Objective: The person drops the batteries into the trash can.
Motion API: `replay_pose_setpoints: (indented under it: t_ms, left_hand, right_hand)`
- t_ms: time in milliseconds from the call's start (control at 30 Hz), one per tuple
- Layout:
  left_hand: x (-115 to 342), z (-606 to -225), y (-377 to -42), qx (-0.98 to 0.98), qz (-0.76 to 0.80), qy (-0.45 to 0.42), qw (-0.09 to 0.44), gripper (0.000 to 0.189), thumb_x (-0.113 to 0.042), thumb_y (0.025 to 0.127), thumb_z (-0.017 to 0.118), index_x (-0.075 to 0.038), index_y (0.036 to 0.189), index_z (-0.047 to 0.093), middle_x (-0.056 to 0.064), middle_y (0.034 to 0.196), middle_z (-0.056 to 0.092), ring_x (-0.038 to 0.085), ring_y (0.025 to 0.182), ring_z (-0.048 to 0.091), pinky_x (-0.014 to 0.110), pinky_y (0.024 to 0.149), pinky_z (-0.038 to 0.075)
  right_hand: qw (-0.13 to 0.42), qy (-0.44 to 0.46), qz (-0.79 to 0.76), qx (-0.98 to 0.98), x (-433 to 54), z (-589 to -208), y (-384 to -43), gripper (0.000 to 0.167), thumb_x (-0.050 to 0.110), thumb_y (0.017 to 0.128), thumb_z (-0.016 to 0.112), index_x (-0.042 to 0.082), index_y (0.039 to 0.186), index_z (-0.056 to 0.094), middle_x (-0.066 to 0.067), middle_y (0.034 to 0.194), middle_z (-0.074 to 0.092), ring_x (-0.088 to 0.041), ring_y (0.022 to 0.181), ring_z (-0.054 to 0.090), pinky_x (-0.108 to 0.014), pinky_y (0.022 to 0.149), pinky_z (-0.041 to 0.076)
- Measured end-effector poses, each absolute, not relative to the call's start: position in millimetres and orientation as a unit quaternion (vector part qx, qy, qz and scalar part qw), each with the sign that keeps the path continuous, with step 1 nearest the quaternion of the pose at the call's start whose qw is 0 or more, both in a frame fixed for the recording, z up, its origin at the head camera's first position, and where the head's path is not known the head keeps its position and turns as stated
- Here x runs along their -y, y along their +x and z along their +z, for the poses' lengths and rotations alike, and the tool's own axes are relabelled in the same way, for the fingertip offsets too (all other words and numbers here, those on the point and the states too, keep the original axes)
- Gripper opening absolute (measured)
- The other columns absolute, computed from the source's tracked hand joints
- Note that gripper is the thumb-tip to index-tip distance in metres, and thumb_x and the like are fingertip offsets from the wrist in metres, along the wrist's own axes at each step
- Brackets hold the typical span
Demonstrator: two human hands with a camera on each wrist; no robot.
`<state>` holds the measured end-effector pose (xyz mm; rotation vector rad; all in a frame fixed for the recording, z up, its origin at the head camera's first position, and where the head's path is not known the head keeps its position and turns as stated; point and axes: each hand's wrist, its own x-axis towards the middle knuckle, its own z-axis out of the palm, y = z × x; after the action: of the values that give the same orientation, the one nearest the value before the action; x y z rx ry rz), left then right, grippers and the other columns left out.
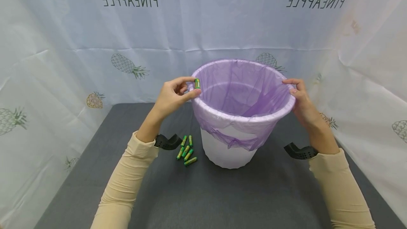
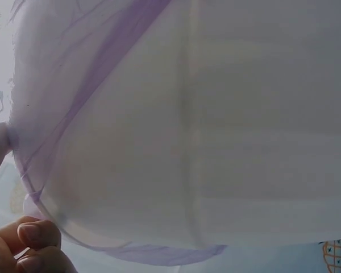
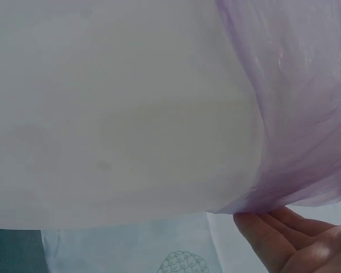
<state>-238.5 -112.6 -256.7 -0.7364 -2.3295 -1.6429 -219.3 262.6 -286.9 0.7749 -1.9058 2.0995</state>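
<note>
A green and yellow battery (image 1: 197, 83) stands upright between the thumb and index finger of my left hand (image 1: 173, 94), over the left rim of the bin. The white trash bin (image 1: 227, 151) is lined with a purple garbage bag (image 1: 248, 80) folded over its rim. My right hand (image 1: 300, 101) grips the rim on the right, with fingertips over the edge. In the left wrist view, the left hand (image 2: 31, 244) is by the bag's folded edge, its battery out of sight. In the right wrist view, the right hand (image 3: 295, 236) touches the bag on the bin's side.
Several green and yellow batteries (image 1: 187, 150) lie on the dark grey table (image 1: 222, 197), left of the bin. White curtains (image 1: 178, 20) with pineapple prints hang behind and at both sides. Each wrist carries a black mount (image 1: 168, 142).
</note>
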Motion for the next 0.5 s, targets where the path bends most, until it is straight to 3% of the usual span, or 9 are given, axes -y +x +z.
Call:
replay_pose_setpoints:
  t_ms: [333,500]
  left_hand:
    - [114.0,-261.2,-240.6,0.780,-0.558,-0.268,0.093,0.046,-0.030,0.086,0.072,-0.007,0.125,0.063,-0.006,0.072,0.033,0.004,0.059,0.027,0.018,0.057,0.030]
    - [116.2,-265.8,-239.6,0.758,-0.574,-0.289,0.112,0.043,-0.023,0.087,0.071,-0.003,0.125,0.062,-0.005,0.071,0.032,0.004,0.057,0.027,0.018,0.056,0.029]
  right_hand:
    - [0.103,0.269,0.707,0.646,-262.7,-287.6,-220.4,0.021,0.023,0.097,0.042,0.021,0.118,0.047,-0.002,0.113,0.045,-0.008,0.087,0.058,-0.020,0.070,0.051]
    - [0.105,0.269,0.710,0.642,-263.0,-288.1,-220.4,0.021,0.022,0.098,0.042,0.020,0.118,0.047,-0.001,0.108,0.051,-0.008,0.084,0.060,-0.020,0.071,0.051]
